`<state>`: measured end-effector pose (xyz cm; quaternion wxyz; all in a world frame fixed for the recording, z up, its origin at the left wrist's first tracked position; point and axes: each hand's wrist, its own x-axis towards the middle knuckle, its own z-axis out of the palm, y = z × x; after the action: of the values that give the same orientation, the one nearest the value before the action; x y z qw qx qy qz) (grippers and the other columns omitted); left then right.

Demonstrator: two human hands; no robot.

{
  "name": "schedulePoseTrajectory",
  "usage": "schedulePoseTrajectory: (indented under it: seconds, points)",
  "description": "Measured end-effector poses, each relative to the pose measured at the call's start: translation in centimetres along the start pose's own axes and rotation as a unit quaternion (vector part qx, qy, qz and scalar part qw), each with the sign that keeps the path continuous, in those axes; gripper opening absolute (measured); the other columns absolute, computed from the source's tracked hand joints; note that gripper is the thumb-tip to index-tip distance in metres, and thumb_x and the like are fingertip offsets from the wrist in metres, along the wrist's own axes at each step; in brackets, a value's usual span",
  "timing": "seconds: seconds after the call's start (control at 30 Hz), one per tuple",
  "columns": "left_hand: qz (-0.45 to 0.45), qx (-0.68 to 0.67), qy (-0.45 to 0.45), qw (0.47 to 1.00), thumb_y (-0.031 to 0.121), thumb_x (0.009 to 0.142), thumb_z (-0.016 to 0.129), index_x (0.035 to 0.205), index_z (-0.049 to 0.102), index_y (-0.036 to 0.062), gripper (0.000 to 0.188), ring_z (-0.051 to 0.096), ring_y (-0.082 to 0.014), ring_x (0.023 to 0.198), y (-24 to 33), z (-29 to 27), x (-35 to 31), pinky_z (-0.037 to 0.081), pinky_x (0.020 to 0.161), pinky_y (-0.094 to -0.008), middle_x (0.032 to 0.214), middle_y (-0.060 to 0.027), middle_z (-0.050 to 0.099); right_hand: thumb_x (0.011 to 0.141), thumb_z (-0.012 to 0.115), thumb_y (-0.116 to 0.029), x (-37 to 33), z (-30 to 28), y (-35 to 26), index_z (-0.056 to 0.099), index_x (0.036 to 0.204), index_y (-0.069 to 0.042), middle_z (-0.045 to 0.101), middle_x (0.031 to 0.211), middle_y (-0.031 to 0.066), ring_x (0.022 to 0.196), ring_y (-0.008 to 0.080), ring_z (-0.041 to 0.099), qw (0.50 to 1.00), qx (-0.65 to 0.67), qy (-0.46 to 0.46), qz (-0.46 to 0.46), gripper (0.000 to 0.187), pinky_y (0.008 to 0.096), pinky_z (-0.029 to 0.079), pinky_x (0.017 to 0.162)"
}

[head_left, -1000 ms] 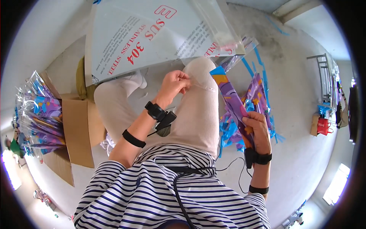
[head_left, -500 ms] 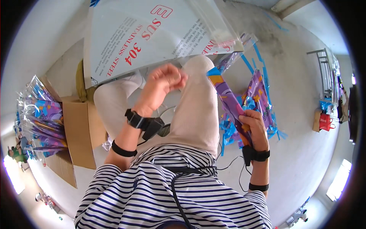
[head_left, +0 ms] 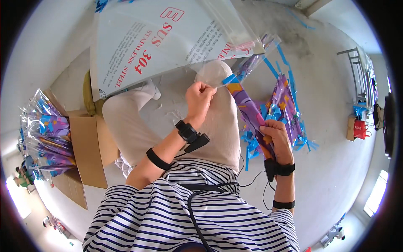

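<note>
My right hand [head_left: 278, 140] is wrapped round the lower part of a long, narrow purple package [head_left: 251, 111] with orange and blue printed shapes, in shiny wrapping. The package slants up to the left over my right thigh. Across its upper end lies a bright blue strip [head_left: 228, 80], its free end pointing left. Close to that end, my left hand [head_left: 200, 102] is closed in a pinch of thumb and fingers over my right knee. Something thin and clear seems to lie at the fingertips, but it is too faint to tell.
A film-covered metal sheet surface [head_left: 168, 42] stands ahead. To the left, an open cardboard box [head_left: 87, 147] sits by a stack of clear-wrapped purple packages [head_left: 52, 134]. Right of my leg lie another purple package [head_left: 285, 98] and loose blue strips [head_left: 251, 145]. A cable [head_left: 252, 180] hangs beside me.
My left hand has moved right and a little down, to the package's upper end. The blue strip there now sticks out leftward. My right hand keeps its hold on the package.
</note>
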<state>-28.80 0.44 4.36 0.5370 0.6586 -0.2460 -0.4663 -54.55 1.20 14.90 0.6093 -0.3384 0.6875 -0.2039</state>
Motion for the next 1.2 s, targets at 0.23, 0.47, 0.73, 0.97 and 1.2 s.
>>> schedulePoseTrajectory:
  seconds: [0.23, 0.47, 0.73, 0.97, 1.2]
  points:
    - [-0.055, -0.05, -0.009, 0.997, 0.013, 0.085, 0.073, 0.077, 0.06, 0.0039, 0.018, 0.051, -0.0065, 0.058, 0.6, -0.4, -0.1, 0.039, 0.051, -0.0228, 0.07, -0.001, 0.06, 0.085, 0.073, -0.014, -0.1, 0.2, -0.1, 0.065, 0.11, -0.003, 0.061, 0.091, 0.0024, 0.081, 0.0094, 0.055, 1.0, -0.012, 0.001, -0.013, 0.028, 0.0225, 0.046, 0.075]
    - [-0.034, -0.048, 0.005, 0.998, 0.013, 0.084, 0.074, 0.075, 0.058, 0.0056, 0.02, 0.05, -0.0069, 0.059, 0.3, -0.4, 0.5, 0.04, 0.055, -0.0235, 0.07, -0.0001, 0.058, 0.085, 0.073, -0.014, 0.1, 0.5, 0.2, 0.068, 0.103, -0.002, 0.059, 0.085, 0.0018, 0.075, 0.009, 0.054, 1.0, -0.009, 0.02, -0.018, 0.022, 0.0232, 0.046, 0.07]
    - [-0.016, -0.011, -0.005, 1.0, 0.008, 0.078, 0.074, 0.07, 0.058, 0.0029, 0.019, 0.049, -0.0067, 0.058, 0.4, -0.4, 0.6, 0.041, 0.053, -0.0247, 0.066, 0.0006, 0.057, 0.085, 0.073, -0.014, 0.1, 0.3, 0.0, 0.067, 0.107, -0.002, 0.059, 0.089, 0.0025, 0.076, 0.0084, 0.053, 0.999, -0.038, 0.003, -0.007, 0.026, 0.0226, 0.046, 0.071]
    - [-0.017, -0.025, 0.01, 0.999, 0.007, 0.077, 0.074, 0.07, 0.059, 0.0027, 0.017, 0.05, -0.0072, 0.059, 0.1, -0.2, 0.8, 0.041, 0.055, -0.0252, 0.066, 0.0002, 0.057, 0.084, 0.075, -0.014, 0.4, 0.1, 0.3, 0.064, 0.114, -0.006, 0.06, 0.096, 0.0019, 0.082, 0.0094, 0.053, 0.999, -0.032, -0.001, -0.001, 0.033, 0.0228, 0.044, 0.076]
    - [-0.023, 0.027, 0.039, 0.999, 0.006, 0.071, 0.076, 0.069, 0.054, 0.0042, 0.022, 0.05, -0.0099, 0.06, -0.1, 0.0, 1.5, 0.042, 0.056, -0.0273, 0.067, -0.0009, 0.056, 0.084, 0.075, -0.014, -0.1, 0.3, 0.5, 0.064, 0.114, -0.006, 0.06, 0.096, 0.0019, 0.083, 0.0096, 0.054, 1.0, -0.011, 0.017, -0.005, 0.032, 0.0225, 0.044, 0.077]
